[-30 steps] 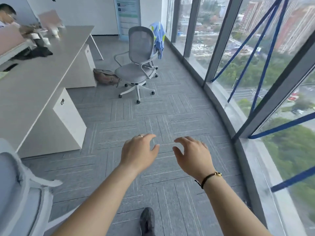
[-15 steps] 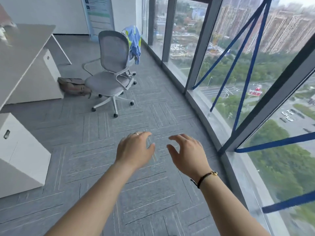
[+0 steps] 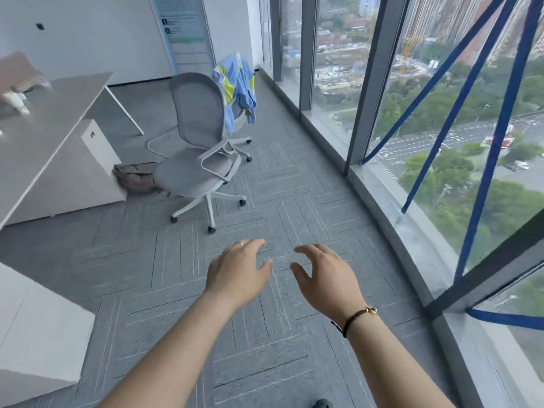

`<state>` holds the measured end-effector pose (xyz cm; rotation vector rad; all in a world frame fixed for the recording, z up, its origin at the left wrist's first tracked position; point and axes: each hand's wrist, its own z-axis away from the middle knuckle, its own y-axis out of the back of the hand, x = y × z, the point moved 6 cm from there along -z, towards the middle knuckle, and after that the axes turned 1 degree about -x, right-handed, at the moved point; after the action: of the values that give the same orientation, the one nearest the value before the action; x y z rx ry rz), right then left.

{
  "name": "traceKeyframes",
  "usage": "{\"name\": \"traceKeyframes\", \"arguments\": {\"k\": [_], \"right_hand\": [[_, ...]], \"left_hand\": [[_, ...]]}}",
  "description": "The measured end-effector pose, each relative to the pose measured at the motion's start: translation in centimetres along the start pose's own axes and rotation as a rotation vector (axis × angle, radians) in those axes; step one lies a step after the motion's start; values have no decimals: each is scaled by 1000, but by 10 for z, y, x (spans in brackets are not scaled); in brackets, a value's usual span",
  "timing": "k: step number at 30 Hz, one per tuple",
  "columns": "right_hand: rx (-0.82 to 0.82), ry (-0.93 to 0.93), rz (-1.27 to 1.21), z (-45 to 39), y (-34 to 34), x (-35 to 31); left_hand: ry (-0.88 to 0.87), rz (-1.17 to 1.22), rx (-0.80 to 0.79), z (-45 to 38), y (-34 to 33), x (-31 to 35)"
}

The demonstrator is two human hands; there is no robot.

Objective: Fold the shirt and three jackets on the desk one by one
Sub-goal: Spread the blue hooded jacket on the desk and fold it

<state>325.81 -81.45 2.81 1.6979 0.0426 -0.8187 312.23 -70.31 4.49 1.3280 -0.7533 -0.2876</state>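
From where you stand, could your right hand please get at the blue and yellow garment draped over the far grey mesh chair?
Probably not yet. The right hand hovers empty over carpet, well short of the blue and yellow garment, with the nearer grey mesh chair between. The floor looks free to walk closer.

We observe left hand [image 3: 239,272] and right hand [image 3: 326,276] extended empty over carpet, jacket [image 3: 238,86] draped on a chair [image 3: 203,136] behind.

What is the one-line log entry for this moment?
left hand open, empty | right hand open, empty | blue garment draped on chair
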Motion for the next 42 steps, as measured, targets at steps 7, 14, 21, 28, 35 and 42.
{"name": "traceKeyframes", "arguments": {"k": [7,14,21,28,35,42], "right_hand": [[-12,19,-17,-139,40,45],[-48,66,-4,-283,23,60],[-39,105,81,-465,14,45],[-39,65,100,-615,18,38],[-118,132,39,-738,-25,24],[-185,275,12,-890,-55,12]], "left_hand": [[13,22,36,-134,11,40],[64,98,75,-273,7,14],[63,155,73,-452,17,-28],[77,187,74,-603,48,-68],[170,167,84,-699,54,-118],[314,82,142,-819,81,-162]]}}
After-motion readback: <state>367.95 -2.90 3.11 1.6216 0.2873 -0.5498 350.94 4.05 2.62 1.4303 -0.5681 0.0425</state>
